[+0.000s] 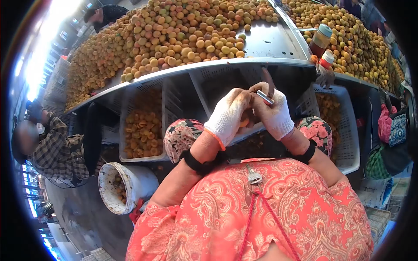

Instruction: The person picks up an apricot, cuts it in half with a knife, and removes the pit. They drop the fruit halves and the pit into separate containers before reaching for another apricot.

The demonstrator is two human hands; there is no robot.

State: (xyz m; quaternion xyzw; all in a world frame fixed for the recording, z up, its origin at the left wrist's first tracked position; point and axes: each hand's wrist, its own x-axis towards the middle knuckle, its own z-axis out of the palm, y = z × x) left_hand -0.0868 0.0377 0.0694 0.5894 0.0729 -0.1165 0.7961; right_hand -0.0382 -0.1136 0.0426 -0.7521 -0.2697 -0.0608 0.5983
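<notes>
My left hand (228,114), in a stained white knit glove, is closed with its fingertips against my right hand. An apricot (244,122) shows partly below its fingers, mostly hidden. My right hand (277,112), gloved likewise, is closed around a small tool with a shiny metal end (265,98); the rest of the tool is covered by the fingers. Both hands meet above my lap, in front of a metal-edged table heaped with whole apricots (187,30).
Crates of apricot halves stand at left (143,130) and right (348,130) below the table edge (196,65). A white bucket (146,182) holds pits at lower left. Two jars (321,39) stand on the table. Other people sit or stand at left and right.
</notes>
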